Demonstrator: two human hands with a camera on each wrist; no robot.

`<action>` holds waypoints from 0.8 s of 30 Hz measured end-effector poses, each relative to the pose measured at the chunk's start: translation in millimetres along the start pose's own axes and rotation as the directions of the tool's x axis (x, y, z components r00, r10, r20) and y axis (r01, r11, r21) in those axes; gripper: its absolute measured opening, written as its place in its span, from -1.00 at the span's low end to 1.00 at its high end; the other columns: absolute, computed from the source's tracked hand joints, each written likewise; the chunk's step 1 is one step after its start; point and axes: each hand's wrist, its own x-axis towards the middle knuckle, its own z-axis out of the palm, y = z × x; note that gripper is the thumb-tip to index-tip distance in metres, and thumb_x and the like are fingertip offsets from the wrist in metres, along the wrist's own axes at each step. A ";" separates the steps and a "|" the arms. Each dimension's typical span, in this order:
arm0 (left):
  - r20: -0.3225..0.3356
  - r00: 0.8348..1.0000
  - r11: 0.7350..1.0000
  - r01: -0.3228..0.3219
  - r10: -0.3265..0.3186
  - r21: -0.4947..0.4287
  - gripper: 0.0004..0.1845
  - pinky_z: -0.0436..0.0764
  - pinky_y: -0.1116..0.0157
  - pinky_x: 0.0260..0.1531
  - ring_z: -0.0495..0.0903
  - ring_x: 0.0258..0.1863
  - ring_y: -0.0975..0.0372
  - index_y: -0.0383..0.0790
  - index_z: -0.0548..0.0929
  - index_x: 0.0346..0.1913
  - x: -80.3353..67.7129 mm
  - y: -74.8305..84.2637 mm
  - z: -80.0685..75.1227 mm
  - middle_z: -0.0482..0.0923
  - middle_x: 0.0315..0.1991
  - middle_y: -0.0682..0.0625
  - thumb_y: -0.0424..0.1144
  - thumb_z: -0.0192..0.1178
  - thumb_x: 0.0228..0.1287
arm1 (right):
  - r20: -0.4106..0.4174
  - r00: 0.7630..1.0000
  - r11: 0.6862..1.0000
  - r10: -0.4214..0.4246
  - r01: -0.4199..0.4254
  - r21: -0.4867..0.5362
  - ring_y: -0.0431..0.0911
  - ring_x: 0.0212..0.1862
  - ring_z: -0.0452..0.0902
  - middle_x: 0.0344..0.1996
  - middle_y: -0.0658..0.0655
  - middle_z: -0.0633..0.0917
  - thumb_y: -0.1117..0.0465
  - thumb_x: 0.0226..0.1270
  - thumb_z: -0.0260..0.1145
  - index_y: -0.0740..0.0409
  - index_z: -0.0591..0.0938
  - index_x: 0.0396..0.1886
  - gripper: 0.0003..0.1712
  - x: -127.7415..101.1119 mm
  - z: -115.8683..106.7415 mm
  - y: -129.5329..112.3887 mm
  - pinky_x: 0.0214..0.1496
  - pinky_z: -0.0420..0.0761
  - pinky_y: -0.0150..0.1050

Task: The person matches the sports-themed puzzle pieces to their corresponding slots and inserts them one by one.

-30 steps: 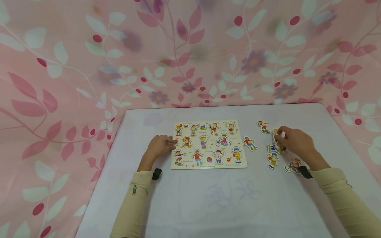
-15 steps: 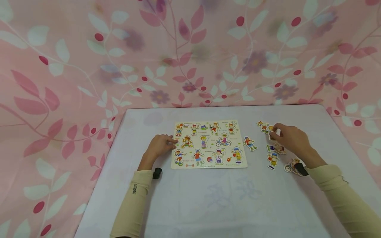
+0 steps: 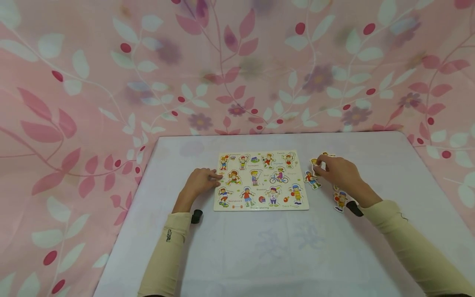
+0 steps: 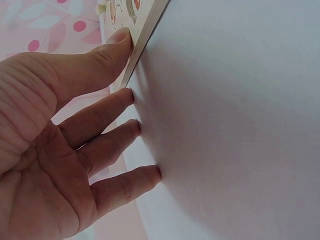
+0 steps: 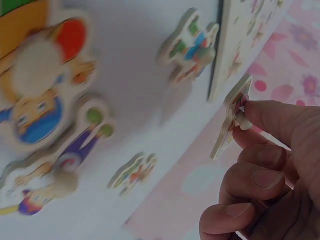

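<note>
Pinching a small puzzle piece (image 5: 231,117) by its white peg, the right hand (image 3: 339,173) holds it lifted off the table (image 3: 282,251), thumb and forefinger closed on the peg, the other fingers (image 5: 260,180) curled beneath. Held piece — a flat cut-out figure, seen nearly edge-on in the right wrist view, its picture too blurred to read; it hangs between the hand and the right edge of the board (image 3: 260,180), apart from both board and tabletop.

Left hand (image 3: 198,181): fingers straight and spread, tips (image 4: 132,95) resting on the table, thumb against the board's left edge. It holds nothing.

Board: flat on the table between the two hands, printed with sports figures in rows.

Loose pieces, all flat on the table near the right hand:
- one figure (image 3: 311,179) just left of the hand, beside the board's right edge;
- one figure (image 3: 339,200) just below the wrist, partly covered;
- further pieces under and behind the hand — mostly hidden from the head camera, large and blurred in the right wrist view (image 5: 45,80).

Sleeves: pale yellow on both arms, a dark band at each wrist (image 3: 196,216).

Backdrop: pink cloth (image 3: 74,82) with leaf print, behind and beside the table.
</note>
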 end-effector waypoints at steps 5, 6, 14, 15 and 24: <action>-0.005 1.000 1.000 0.013 -0.013 -0.012 -0.68 0.22 0.01 0.39 0.36 0.35 -0.08 -0.07 0.76 0.02 -0.5 1.5 -1.6 0.55 0.20 -0.08 -0.20 0.42 0.18 | 0.003 1.000 1.000 -0.018 0.018 0.002 -0.10 -0.62 0.34 -0.58 0.02 0.53 0.02 0.40 0.29 0.12 0.60 0.00 -0.68 10.4 6.4 -19.2 -0.67 0.30 -0.26; -0.007 1.000 1.000 0.011 -0.011 -0.012 -0.68 0.22 0.00 0.38 0.36 0.34 -0.08 -0.08 0.76 0.01 -0.6 1.4 -1.7 0.56 0.20 -0.09 -0.20 0.42 0.17 | 0.005 1.000 1.000 -0.022 0.022 0.002 -0.10 -0.63 0.34 -0.59 0.01 0.52 0.02 0.40 0.29 0.11 0.60 0.00 -0.68 12.2 8.2 -23.2 -0.67 0.29 -0.26; -0.004 1.000 1.000 0.011 -0.011 -0.009 -0.68 0.23 0.00 0.38 0.37 0.34 -0.09 -0.07 0.76 0.01 0.1 0.6 -1.0 0.56 0.19 -0.09 -0.21 0.43 0.17 | 0.042 0.998 0.998 -0.052 0.051 0.045 -0.10 -0.59 0.37 -0.60 -0.01 0.53 0.01 0.40 0.30 0.07 0.62 -0.05 -0.72 24.7 24.7 -56.8 -0.63 0.30 -0.25; -0.004 1.000 1.000 0.010 -0.010 -0.009 -0.68 0.23 0.00 0.38 0.37 0.34 -0.09 -0.07 0.76 0.01 0.4 0.4 -0.6 0.56 0.18 -0.09 -0.20 0.43 0.17 | 0.047 0.997 0.998 -0.057 0.054 0.044 -0.10 -0.57 0.38 -0.59 -0.02 0.54 0.01 0.40 0.30 0.06 0.62 -0.05 -0.72 26.5 27.4 -60.1 -0.61 0.31 -0.25; -0.003 1.000 1.000 0.012 -0.012 -0.017 -0.69 0.24 -0.01 0.37 0.36 0.34 -0.08 -0.06 0.76 0.01 1.3 -1.4 1.4 0.56 0.20 -0.08 -0.19 0.42 0.18 | 0.038 0.994 0.994 -0.104 0.102 0.050 -0.12 -0.58 0.35 -0.58 -0.05 0.55 -0.02 0.39 0.30 0.00 0.63 -0.13 -0.77 42.9 44.9 -85.9 -0.58 0.30 -0.25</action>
